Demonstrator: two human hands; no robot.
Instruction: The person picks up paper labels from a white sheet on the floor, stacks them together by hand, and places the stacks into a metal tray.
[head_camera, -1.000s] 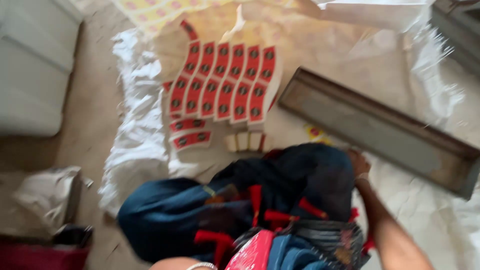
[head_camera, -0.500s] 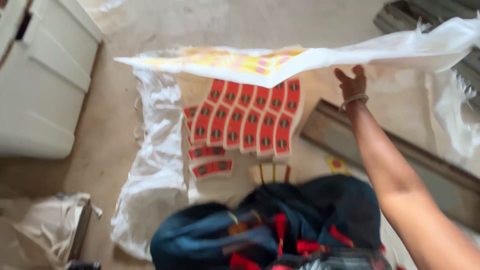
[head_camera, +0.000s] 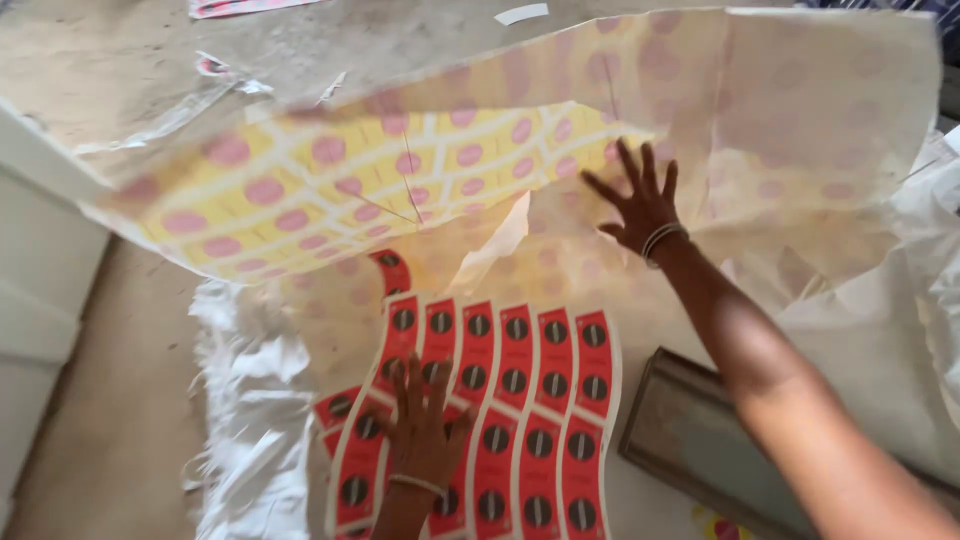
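R hand (head_camera: 640, 205) spread open, pushing up big yellow printed sheet (head_camera: 400, 170), thin & floppy, prob tears easy; best gripped at edge. L hand (head_camera: 425, 425) flat, open, pressing red label sheet (head_camera: 520, 400) on floor.

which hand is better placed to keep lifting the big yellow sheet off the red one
Right. The right hand is raised with fingers spread against the underside of the yellow and pink printed sheet. The left hand lies flat on the red label sheet below.
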